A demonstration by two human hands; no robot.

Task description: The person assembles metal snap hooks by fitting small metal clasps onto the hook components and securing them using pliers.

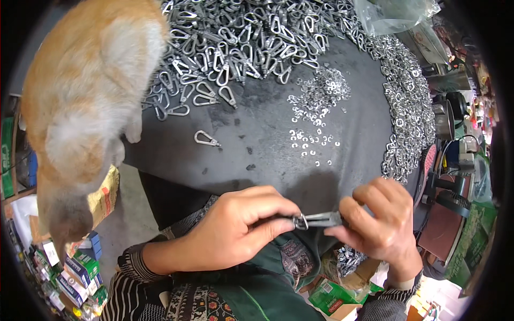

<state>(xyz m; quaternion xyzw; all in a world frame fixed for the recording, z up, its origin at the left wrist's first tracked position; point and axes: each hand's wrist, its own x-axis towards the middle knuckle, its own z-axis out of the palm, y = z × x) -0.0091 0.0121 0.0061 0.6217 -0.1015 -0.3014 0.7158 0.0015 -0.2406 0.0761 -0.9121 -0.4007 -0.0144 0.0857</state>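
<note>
Above my lap, my left hand (241,227) pinches a small shiny metal fitting with a loop (300,221) between thumb and forefinger. Most of that fitting is hidden by the fingers. My right hand (377,219) is closed around what look like needle-nose pliers; their two tapered jaws (324,218) reach left to the fitting, and the handles are hidden in the palm. Ahead on the dark table (267,155), a single metal snap hook (206,139) lies apart. To its right are scattered small C-shaped metal rings (324,91).
A large pile of snap hooks (241,40) covers the far table. Metal chain (409,101) is heaped along the right edge, below a clear plastic bag (393,16). An orange and white cat (88,96) leans over the left edge. Small boxes (77,278) stand at lower left.
</note>
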